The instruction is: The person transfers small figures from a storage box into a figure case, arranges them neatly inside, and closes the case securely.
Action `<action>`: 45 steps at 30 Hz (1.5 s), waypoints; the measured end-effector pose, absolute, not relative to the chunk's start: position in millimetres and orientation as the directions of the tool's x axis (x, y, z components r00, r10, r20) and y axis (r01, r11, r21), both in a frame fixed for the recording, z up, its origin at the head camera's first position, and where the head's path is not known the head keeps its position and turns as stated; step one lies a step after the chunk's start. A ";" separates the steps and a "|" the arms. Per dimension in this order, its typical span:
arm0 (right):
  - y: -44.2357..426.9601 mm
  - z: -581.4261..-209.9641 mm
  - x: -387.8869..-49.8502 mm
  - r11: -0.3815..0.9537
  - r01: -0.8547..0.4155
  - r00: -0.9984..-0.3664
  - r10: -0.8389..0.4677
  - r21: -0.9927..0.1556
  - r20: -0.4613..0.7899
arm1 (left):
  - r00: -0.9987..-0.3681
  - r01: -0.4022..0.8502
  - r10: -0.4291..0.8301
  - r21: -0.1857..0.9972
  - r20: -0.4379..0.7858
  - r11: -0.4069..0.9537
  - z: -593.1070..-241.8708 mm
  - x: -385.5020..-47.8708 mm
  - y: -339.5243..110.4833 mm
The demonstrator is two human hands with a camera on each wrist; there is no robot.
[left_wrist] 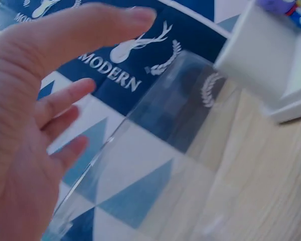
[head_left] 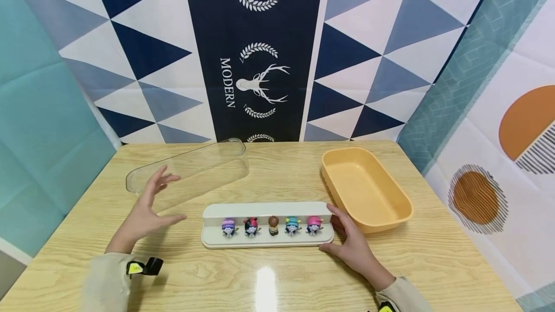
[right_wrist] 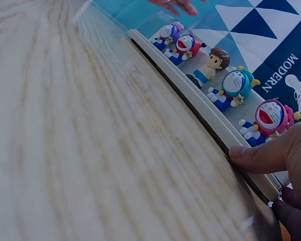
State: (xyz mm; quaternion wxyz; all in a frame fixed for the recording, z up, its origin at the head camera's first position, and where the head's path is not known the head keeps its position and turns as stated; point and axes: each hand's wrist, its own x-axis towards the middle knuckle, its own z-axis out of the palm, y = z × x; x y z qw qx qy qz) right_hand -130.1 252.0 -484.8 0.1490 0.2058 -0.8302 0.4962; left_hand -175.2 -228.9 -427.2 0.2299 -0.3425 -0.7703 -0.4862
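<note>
A white display stand [head_left: 267,240] carries a row of several small cartoon figurines, among them a pink-hatted one [right_wrist: 271,116], a teal-hatted one [right_wrist: 236,84] and a brown-haired boy [right_wrist: 215,61]. My right hand [head_left: 353,249] holds the stand's right end, the thumb [right_wrist: 256,156] on its front edge and the fingers at the far side, partly hidden. To the left of the stand, my left hand [head_left: 145,215] hovers with fingers spread and nothing in its grasp. Beside and beyond it lies a clear plastic cover [head_left: 204,172], also visible in the left wrist view.
A yellow-orange plastic basin [head_left: 368,187] stands at the right of the wooden table [head_left: 208,283], just behind my right hand. Patterned cloth [head_left: 256,28] covers the wall along the table's back edge, with more hangings on both sides.
</note>
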 end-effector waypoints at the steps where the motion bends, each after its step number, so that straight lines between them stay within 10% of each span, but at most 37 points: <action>1: 251.9 -484.9 -130.1 0.424 -0.487 -0.873 -0.193 -0.764 0.449 | -0.663 0.747 0.276 0.588 0.696 0.311 -426.6 -174.9 -232.9; 8: 251.3 -484.5 -129.8 0.430 -0.460 -0.887 -0.182 -0.777 0.424 | -0.739 0.605 0.056 0.624 0.672 0.495 -426.5 -171.9 -262.0; 16: 252.1 -484.4 -129.6 0.426 -0.457 -0.889 -0.186 -0.781 0.419 | -0.906 0.213 -0.222 0.841 0.361 0.498 -436.5 -167.1 -279.4; 45: 252.3 -485.4 -130.0 0.407 -0.451 -0.892 -0.186 -0.794 0.411 | -0.966 0.066 -0.220 0.951 0.136 0.301 -466.8 -183.0 -276.9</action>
